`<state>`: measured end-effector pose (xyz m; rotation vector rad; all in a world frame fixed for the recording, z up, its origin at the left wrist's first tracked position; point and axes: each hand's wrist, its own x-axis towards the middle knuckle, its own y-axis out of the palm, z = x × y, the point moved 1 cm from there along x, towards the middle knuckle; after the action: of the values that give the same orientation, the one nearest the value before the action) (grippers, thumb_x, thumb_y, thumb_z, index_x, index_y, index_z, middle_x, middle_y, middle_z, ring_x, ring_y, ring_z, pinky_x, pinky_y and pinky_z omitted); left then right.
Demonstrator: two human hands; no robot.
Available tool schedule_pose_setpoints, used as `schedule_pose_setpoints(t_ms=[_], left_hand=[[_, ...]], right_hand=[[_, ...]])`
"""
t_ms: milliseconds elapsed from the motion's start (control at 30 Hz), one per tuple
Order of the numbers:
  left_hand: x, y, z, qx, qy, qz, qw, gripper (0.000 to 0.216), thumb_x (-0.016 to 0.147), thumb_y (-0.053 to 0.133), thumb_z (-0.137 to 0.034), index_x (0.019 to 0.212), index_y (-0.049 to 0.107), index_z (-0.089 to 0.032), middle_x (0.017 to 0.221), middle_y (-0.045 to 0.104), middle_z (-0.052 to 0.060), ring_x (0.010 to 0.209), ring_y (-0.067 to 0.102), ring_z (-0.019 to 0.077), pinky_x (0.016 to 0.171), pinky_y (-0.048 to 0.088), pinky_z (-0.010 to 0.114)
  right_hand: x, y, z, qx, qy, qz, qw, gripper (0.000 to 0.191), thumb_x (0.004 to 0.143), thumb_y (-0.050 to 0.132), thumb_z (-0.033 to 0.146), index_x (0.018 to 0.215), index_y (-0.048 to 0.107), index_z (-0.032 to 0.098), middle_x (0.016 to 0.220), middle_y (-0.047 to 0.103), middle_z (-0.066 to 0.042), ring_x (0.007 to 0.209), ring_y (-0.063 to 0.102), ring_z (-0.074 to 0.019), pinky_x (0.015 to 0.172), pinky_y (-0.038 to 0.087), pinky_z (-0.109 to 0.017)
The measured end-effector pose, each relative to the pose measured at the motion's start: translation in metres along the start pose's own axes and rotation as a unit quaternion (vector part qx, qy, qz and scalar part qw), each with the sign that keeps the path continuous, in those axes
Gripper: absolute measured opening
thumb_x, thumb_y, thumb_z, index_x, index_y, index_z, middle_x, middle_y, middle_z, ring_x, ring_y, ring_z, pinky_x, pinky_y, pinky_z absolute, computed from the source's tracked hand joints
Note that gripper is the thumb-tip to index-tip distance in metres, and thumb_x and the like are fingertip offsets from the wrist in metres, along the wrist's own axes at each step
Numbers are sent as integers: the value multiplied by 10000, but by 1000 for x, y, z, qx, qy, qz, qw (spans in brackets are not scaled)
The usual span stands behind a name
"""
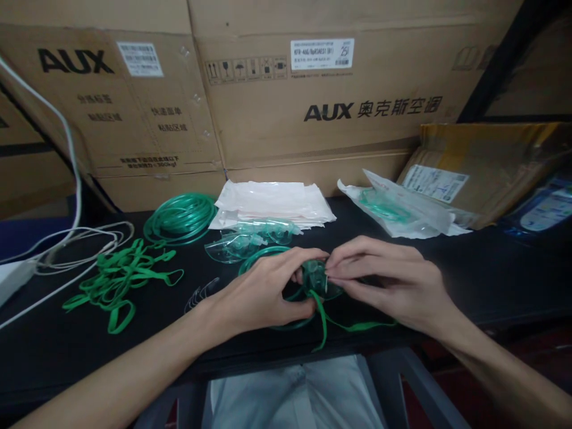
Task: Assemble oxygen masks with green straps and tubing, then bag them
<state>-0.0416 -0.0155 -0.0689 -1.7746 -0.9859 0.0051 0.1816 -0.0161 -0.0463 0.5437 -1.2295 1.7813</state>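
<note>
A clear green oxygen mask point(318, 279) sits between my two hands above the front edge of the black table point(67, 351). My left hand point(263, 295) wraps round its left side, fingers curled. My right hand point(384, 283) pinches its right side with thumb and fingertips pressed together. A thin green elastic strap point(339, 325) trails from the mask down over the table edge. A loop of green tubing point(257, 256) lies just behind my left hand.
A pile of loose green straps point(118, 280) and a coil of green tubing point(181, 217) lie left. More clear masks point(245, 238), a stack of white pouches point(272, 202) and a packed mask bag point(397, 211) lie behind. White cables point(67, 244) run far left. Cardboard boxes point(313, 107) stand at the back.
</note>
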Motion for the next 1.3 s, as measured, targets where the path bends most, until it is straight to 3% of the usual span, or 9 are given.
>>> schedule_pose_setpoints(t_ms=[267,433,567,700,967,1167,1300], left_hand=[[0,1,-1,-2,-1,13,1000,510,792,663,-129,1283,546,-200,1275,657,66,1003,669,193,884,550,300],[0,0,0,-13,1,4,1000,497,798,649,-137,1283,569,-208,1229,675,58,929,671,174,842,557,296],[0,1,0,-22,2,2,1000,504,799,665,-141,1290,570,-209,1251,669,57,910,662,166,842,554,289],[0,1,1,-17,-6,2,1000,509,820,686,-165,1310,553,-205,1218,664,47,899,646,162,841,544,283],[0,-1,0,-19,-8,5,1000,522,803,675,-139,1305,548,-207,1196,661,39,888,640,160,822,542,281],[-1,0,2,-26,0,4,1000,529,810,688,-136,1316,547,-196,1235,656,49,904,641,157,832,538,277],[0,1,4,-34,7,9,999,512,826,706,-168,1313,550,-197,1272,654,57,920,646,164,834,537,278]], right_hand=[[-3,-7,8,-52,12,98,994,161,934,643,79,922,734,212,1030,755,-89,879,748,-168,779,593,-223],[0,-17,7,-52,36,146,987,158,947,640,136,908,757,235,1025,786,-81,875,760,-190,786,604,-251],[-3,-22,6,-47,25,160,986,192,950,656,154,1063,772,258,1024,804,-71,940,762,-227,875,610,-312],[-8,-26,8,-92,10,155,984,308,965,644,165,1234,737,280,1176,777,-59,1042,756,-236,936,605,-285],[-6,-27,19,-136,20,159,978,265,976,622,208,1191,754,290,1219,738,-75,971,767,-213,824,620,-221],[-1,-23,17,-45,23,149,988,310,964,644,150,1208,765,299,1071,806,-40,922,780,-205,791,623,-225],[4,-21,14,-12,50,185,981,254,993,615,176,1180,776,235,993,803,-61,940,754,-207,779,603,-247]])
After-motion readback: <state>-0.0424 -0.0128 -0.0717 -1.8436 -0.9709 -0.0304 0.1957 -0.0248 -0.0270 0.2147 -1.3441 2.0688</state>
